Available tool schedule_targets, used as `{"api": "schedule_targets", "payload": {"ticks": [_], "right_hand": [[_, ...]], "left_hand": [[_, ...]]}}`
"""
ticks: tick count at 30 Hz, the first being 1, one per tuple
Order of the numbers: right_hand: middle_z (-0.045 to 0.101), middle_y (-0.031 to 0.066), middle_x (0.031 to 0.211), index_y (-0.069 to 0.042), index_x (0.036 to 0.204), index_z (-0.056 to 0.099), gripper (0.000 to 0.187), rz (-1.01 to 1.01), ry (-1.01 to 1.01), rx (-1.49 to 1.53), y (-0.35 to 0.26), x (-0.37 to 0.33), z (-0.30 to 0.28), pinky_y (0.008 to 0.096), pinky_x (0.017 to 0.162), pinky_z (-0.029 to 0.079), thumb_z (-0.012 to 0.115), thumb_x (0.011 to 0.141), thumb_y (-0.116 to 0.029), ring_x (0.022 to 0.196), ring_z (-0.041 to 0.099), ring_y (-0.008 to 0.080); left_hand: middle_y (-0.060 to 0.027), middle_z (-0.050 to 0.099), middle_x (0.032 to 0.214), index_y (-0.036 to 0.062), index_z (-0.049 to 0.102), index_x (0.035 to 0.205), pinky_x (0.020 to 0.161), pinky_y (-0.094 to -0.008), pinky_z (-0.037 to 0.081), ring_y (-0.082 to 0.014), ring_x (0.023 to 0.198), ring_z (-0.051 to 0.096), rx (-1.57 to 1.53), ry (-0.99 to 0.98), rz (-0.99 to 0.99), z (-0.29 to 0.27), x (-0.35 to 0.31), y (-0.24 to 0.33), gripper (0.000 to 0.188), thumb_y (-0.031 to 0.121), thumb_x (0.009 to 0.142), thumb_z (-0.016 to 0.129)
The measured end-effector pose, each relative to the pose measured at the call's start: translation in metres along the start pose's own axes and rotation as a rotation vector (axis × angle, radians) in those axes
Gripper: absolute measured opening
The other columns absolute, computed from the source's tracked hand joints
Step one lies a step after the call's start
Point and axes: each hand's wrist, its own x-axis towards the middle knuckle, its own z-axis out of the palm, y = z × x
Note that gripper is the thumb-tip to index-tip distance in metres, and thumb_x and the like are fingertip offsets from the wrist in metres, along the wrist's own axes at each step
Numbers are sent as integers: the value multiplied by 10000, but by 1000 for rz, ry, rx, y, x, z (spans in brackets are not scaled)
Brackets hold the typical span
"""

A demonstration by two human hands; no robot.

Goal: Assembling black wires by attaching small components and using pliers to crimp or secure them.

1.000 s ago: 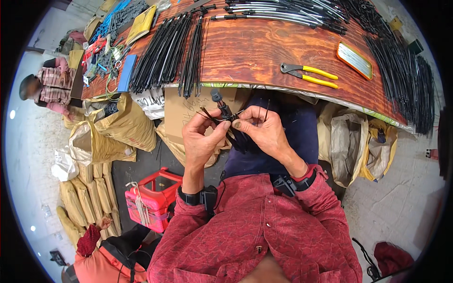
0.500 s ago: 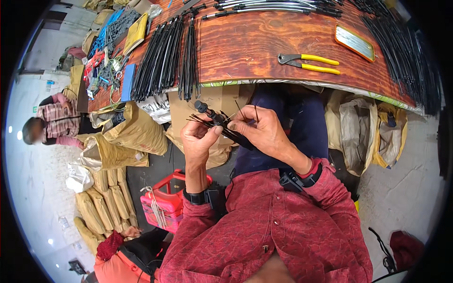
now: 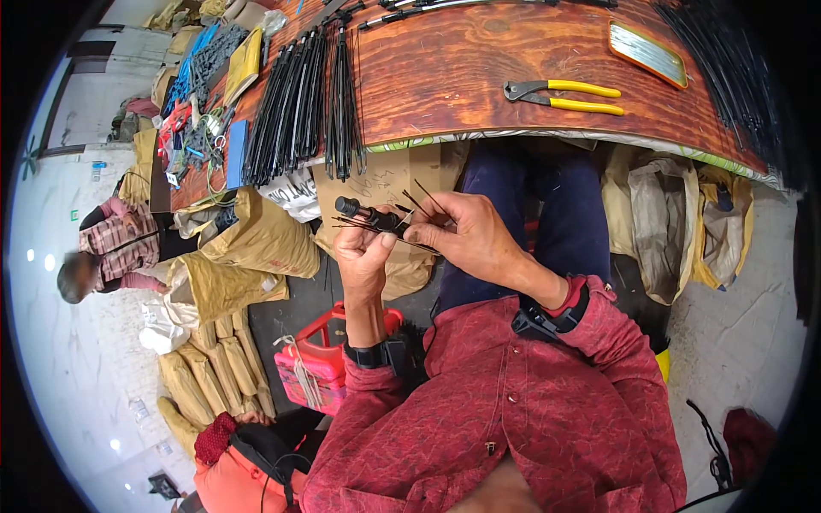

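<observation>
A black umbrella frame (image 3: 348, 207), with a ribbed knob at one end and thin dark ribs around its shaft, is held above my lap, short of the table's near edge. My left hand (image 3: 361, 261) is closed round it, thumb pressed against the shaft. From the right, my right hand (image 3: 479, 235) pinches at the ribs beside the shaft; a couple of thin ribs stick up past its fingers. The exact spot between the fingertips is partly hidden. On the table ahead lie end-cutting pliers (image 3: 583, 96) with yellow handles.
The wooden table (image 3: 445, 85) carries bundles of black umbrella frames (image 3: 286, 107) and a shallow tin (image 3: 647, 53). Open sacks (image 3: 663, 227) stand at right, more (image 3: 256, 239) at left. A pink basket (image 3: 312, 363) is by my left arm. Two other people (image 3: 120, 248) are at left.
The umbrella frame has tilted so its knob points more to the left and sits slightly lower. My right hand stays at the ribs. The whole view has shifted slightly.
</observation>
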Motion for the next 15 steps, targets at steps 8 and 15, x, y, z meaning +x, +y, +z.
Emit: {"api": "schedule_targets", "payload": {"ticks": [8,15], "right_hand": [[738,36,810,19,897,706,112,3,-7,14,3,-1,3,247,665,538,774,878,-68,755,643,44],[696,41,753,16,841,684,208,49,-61,141,5,1,0,288,638,514,822,847,-140,697,599,72]], "left_hand": [[-154,701,1131,-57,659,1174,975,-379,514,-238,1049,675,11,-64,-30,-12,0,2,390,73,833,794],[-186,701,1096,-43,679,1116,980,-408,505,-276,1041,669,9,-98,-26,-9,4,4,365,94,804,808]]}}
